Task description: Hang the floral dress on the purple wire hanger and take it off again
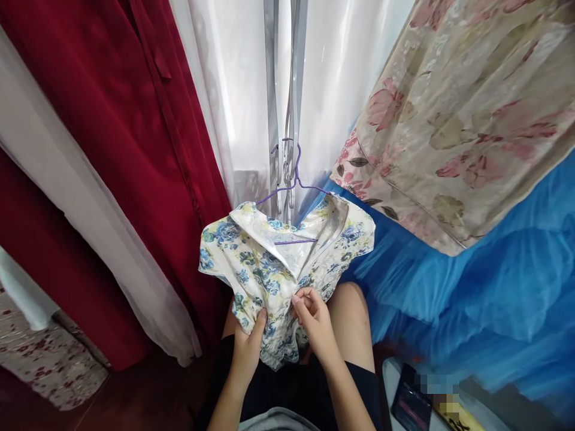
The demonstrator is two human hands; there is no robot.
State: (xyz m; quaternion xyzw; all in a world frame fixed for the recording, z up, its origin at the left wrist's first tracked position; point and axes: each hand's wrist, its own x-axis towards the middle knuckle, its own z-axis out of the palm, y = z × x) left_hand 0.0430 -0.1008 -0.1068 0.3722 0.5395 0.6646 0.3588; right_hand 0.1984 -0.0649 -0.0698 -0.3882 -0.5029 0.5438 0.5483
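A white shirt with blue flowers (269,257) hangs on a purple wire hanger (294,179), hooked on a metal window bar (283,90). My left hand (249,347) grips the shirt's lower front, thumb on the cloth. My right hand (314,320) pinches the front opening of the shirt just beside it, fingers pressed together. Both hands are low in the middle of the view, above my bare knees.
Dark red curtain (135,149) and a sheer white curtain (76,191) hang at left. Blue netting (471,287) and a floral cloth (471,120) fill the right. A dark phone-like object (411,401) lies at the bottom right.
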